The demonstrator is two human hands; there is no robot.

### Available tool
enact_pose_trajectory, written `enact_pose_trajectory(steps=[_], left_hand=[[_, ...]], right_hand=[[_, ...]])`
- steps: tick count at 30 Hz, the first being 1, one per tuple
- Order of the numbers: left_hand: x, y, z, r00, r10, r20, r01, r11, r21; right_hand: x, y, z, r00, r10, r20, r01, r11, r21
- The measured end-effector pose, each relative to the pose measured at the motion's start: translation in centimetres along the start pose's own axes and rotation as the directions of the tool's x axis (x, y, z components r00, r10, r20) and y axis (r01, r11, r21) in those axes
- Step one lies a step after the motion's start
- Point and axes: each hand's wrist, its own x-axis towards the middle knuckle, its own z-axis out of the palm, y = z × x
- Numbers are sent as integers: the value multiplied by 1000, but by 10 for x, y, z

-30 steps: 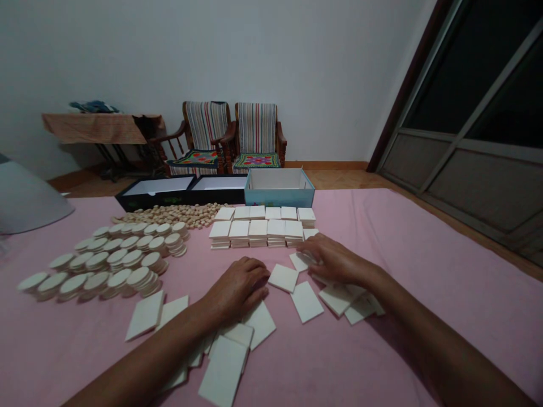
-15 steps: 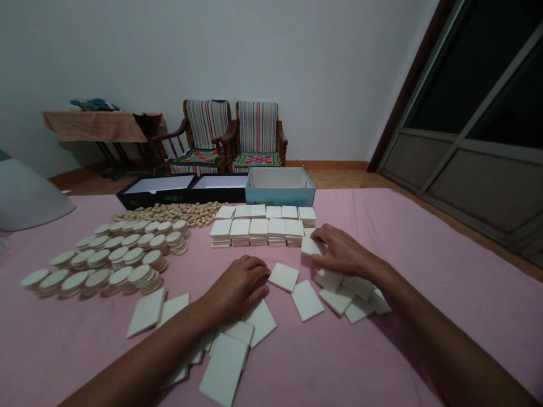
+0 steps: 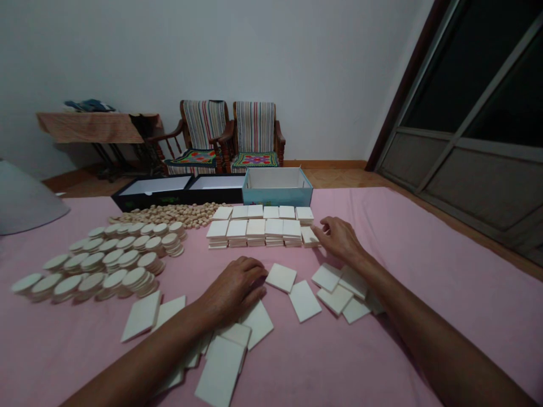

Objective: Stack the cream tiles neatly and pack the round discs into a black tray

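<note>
My right hand (image 3: 341,240) is at the right end of the front row of stacked square wooden tiles (image 3: 257,229). Its fingers are apart, and the fingertips touch or nearly touch the low end stack (image 3: 310,236). My left hand (image 3: 240,285) rests palm down over loose tiles, fingers loosely bent and thumb apart. Just off its fingertips lies a single square tile (image 3: 281,277), with another tile (image 3: 305,301) beside it. Beneath the right forearm sits a loose heap of square tiles (image 3: 336,298). Larger rectangular tiles (image 3: 220,370) lie under and around the left forearm.
Stacked round wooden discs (image 3: 91,262) stand in rows at left, behind them a spread of small wooden pieces (image 3: 169,215). An open black box (image 3: 169,196) and a light blue box (image 3: 278,195) line the back of the pink cloth (image 3: 424,254). Two chairs stand beyond.
My right hand has drawn back slightly to the right with its fingers opened, leaving the tiles it held on the end stack. My left hand stays nearly where it was.
</note>
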Motion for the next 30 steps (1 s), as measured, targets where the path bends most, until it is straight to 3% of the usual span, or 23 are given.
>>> enact_pose_trajectory(steps=[2, 4, 8, 12, 19, 21, 24, 27, 30], left_hand=[[0, 0, 0, 1000, -8, 10, 8, 1000, 9], [0, 1, -1, 1000, -9, 21, 9, 1000, 15], [0, 3, -2, 1000, 3, 24, -3, 1000, 5], [1, 3, -3, 999, 15, 29, -16, 1000, 17], [1, 2, -1, 1000, -17, 23, 16, 999, 34], [1, 1, 0, 1000, 3, 18, -4, 999, 38], [1, 0, 2, 999, 30, 16, -31, 998, 50], [1, 0, 1, 999, 35, 18, -36, 998, 54], [1, 0, 0, 999, 27, 19, -28, 998, 53]], right_hand=[[-5, -6, -6, 998, -55, 17, 54, 997, 59], [-14, -16, -11, 977, -178, 118, 159, 975, 153], [-40, -40, -11, 849, -423, 318, 335, 894, 297], [-62, -59, -5, 802, -441, 403, 387, 898, 210], [-57, -60, -15, 868, -350, 353, 314, 936, 158], [-44, -48, -20, 922, -283, 263, 256, 957, 135], [-22, -24, -20, 993, -85, 80, 81, 995, 51], [-7, -5, -8, 1000, 31, 1, -31, 1000, -7], [-1, 2, 6, 999, 41, -31, -42, 999, -31]])
